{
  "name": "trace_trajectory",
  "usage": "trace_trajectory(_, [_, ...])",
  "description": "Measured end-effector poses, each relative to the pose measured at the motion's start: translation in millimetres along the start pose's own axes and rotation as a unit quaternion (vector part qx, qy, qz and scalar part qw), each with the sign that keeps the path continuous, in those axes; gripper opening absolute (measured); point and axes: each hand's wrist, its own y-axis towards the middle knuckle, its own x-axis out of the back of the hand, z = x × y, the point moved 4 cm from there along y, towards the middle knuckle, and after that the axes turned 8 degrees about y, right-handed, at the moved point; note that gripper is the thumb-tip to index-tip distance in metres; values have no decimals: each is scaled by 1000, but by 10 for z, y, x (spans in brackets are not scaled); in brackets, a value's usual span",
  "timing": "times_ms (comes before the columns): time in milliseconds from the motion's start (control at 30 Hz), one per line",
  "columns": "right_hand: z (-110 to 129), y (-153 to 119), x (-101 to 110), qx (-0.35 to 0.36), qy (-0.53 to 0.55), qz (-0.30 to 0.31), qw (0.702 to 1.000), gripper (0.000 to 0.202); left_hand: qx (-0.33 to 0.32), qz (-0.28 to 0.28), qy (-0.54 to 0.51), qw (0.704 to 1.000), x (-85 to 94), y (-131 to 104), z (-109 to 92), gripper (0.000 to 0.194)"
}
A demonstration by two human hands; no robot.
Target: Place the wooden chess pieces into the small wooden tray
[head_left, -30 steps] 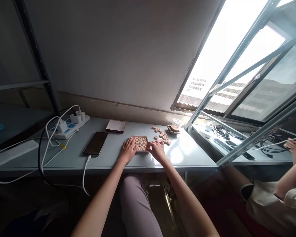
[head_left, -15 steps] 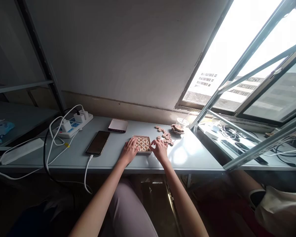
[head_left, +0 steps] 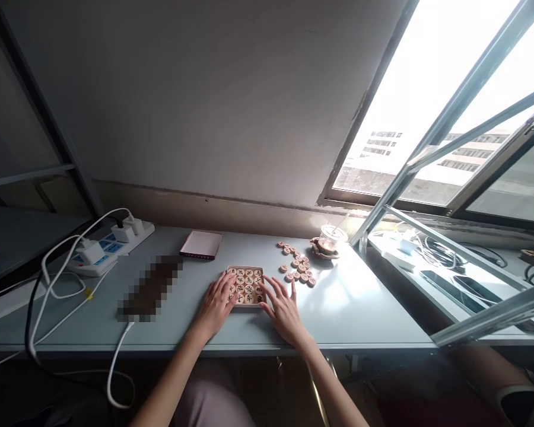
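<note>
Small wooden tray (head_left: 245, 270) of round Chinese chess pieces (head_left: 248, 281) flat on grey-blue desk (head_left: 360, 308), near front edge, centre of view. Pieces packed in rows inside tray, faces up, dark characters visible.

Left hand (head_left: 216, 302) palm down at tray's near left corner, fingers spread, fingertips lying over left column of pieces; nothing pinched. Right hand (head_left: 285, 309) palm down just right of tray, fingers fanned and open, index fingertip at tray's right edge; contact with edge cannot be judged. No piece held in either hand.

Loose chess pieces (head_left: 299, 270) scattered on desk beyond right hand, well apart from tray. Clear plastic cup (head_left: 330, 239) with straw behind them, sitting on a small brown dish. Pink flat box (head_left: 201, 244) behind tray to left. Pixelated dark rectangle (head_left: 150, 287) left of left hand, white cable (head_left: 115, 362) running from its near end over desk edge. White power strip (head_left: 111, 246) with plugs at far left. Open window frame (head_left: 449, 136) at right.
</note>
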Motion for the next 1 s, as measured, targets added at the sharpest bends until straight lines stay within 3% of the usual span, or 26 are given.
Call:
trace_trajectory(133, [-500,175,69,-115,-21,-17,993,47,2,-22,-27,999,-43,-5,46,53])
trace_trajectory(233, [-903,445,99,-202,-53,12,978,53,20,-32,-46,998,-95,-8,115,54])
trace_trajectory(333, [-1142,807,82,-220,-72,55,971,59,33,-38,-56,997,-131,1,174,56])
trace_trajectory(500, [-1273,1314,20,-209,-70,81,972,61,60,-69,-51,995,-85,5,120,54])
trace_trajectory(600, [-1232,1349,-63,-190,-68,121,972,55,77,-114,-21,990,100,-82,50,49])
trace_trajectory(667, [-1181,1260,-95,-173,-72,135,973,53,104,-161,14,981,311,-202,116,48])
trace_trajectory(767, [-1099,1054,-74,-153,-77,128,977,53,212,-261,71,939,680,-513,475,57])
trace_trajectory(833, [-980,928,8,-125,-70,45,989,53,302,-296,85,902,841,-754,798,73])
trace_trajectory(900, [-757,807,73,-92,-41,-50,994,52,381,-276,74,879,869,-922,1087,90])
trace_trajectory(933, [-592,753,80,-67,-13,-82,994,51,407,-239,65,879,835,-956,1193,97])
trace_trajectory(1000, [-167,654,48,-15,68,-107,992,48,423,-191,78,882,766,-959,1283,102])
